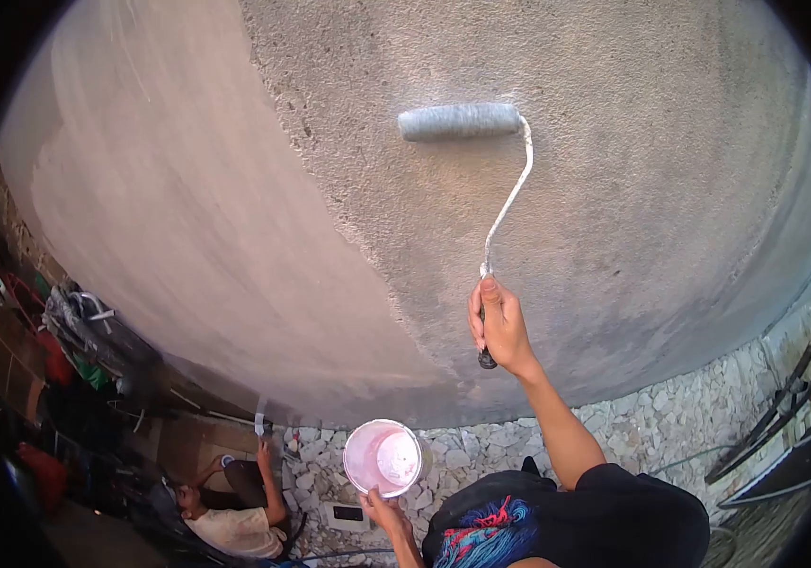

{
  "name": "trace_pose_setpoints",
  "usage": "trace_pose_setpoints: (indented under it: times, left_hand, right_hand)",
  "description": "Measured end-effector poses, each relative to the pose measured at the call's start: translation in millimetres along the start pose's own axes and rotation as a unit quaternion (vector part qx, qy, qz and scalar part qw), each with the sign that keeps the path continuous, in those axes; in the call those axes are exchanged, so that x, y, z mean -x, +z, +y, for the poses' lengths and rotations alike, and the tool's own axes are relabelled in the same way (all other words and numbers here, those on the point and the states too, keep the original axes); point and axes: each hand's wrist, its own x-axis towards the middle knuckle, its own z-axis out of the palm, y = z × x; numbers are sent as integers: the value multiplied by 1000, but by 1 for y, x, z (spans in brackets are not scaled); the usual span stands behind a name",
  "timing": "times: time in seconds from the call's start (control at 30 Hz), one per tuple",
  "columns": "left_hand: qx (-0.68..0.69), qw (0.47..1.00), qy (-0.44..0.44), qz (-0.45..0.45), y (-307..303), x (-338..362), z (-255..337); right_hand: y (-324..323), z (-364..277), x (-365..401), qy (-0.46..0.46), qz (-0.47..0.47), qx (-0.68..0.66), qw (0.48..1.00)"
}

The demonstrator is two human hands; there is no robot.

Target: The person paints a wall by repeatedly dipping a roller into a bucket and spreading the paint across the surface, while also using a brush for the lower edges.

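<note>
Rolling in hand, we judge: right hand (500,327) wrapped round the handle (487,359), roller (460,121) flat on the wall (632,189) overhead, left hand (382,511) pinching the bucket (383,457) rim below; next stroke wants steady pressure, room open rightward, the smoother stretch's edge to the left, a person (235,525) crouched below-left.

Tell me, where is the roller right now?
Head view: the roller lies against the wall, upper centre, its handle in the right hand, above the pail in the left hand.
</note>
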Motion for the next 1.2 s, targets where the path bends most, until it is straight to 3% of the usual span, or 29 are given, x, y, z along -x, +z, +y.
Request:
trace_pose_setpoints:
  times: [0.07,0.13,0.2,0.33,0.4,0.63,0.77,0.87,1.1,1.2]
  left_hand:
    - [-31,999,-4,6,-18,-19,25]
    - [-51,998,2,-24,-55,-50,30]
    - [-80,997,-13,6,-88,-75,40]
    - [-109,993,-21,-26,-125,-113,65]
    - [-261,962,-66,40,-160,-146,55]
    - [-307,951,-31,1,-159,-140,66]
    - [-345,938,-23,7,-143,-121,86]
    - [-322,946,-11,13,-133,-106,88]
    - [-241,969,37,29,-119,-101,92]
    - [-206,977,55,32,-120,-105,93]
  right_hand:
    - [4,35,15,-14,27,-3,1000]
    - [2,70,40,38,33,-31,998]
    - [0,113,71,63,63,-25,996]
    - [11,121,92,104,101,-21,989]
    - [19,94,78,93,115,-6,989]
    - [34,-33,9,31,94,-10,995]
    - [49,-51,-6,21,55,-25,998]
    - [68,-19,-3,29,62,58,996]
    - [80,124,77,84,130,96,983]
    - [82,129,96,107,152,121,975]
